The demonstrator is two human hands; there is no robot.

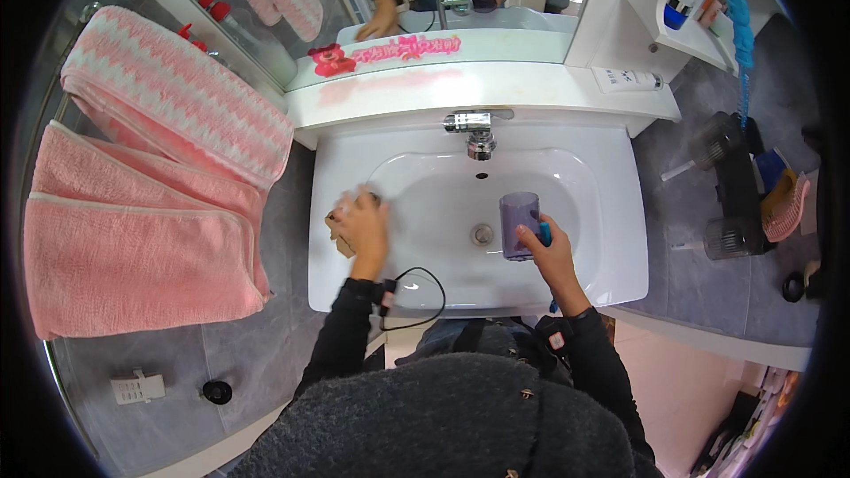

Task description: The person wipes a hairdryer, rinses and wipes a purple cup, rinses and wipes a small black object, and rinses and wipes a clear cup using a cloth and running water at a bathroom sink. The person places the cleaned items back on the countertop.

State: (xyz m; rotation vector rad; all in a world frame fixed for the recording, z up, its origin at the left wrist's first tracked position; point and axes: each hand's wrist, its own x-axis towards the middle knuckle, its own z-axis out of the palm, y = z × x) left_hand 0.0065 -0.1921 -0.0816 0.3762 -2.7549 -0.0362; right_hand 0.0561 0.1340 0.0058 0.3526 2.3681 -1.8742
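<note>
My right hand (551, 252) grips a see-through purple cup (520, 221) over the right half of the white washbasin (425, 288), near the drain. A blue piece (544, 233) shows at the cup's side under my fingers; whether it is the cup's handle I cannot tell. On the basin's left rim, my left hand (363, 226) is bent over a flat tan piece (344, 241), perhaps a sponge or cloth. Its edges stick out beside my blurred fingers. A black cable (444, 294) loops from my left wrist.
A chrome faucet (479, 137) rises at the basin's back, below a white ledge (531, 81) bearing a white tube (629, 80). Pink towels (142, 257) hang at the left. To the right, a dark holder (733, 190) carries cups and a pink comb (786, 208).
</note>
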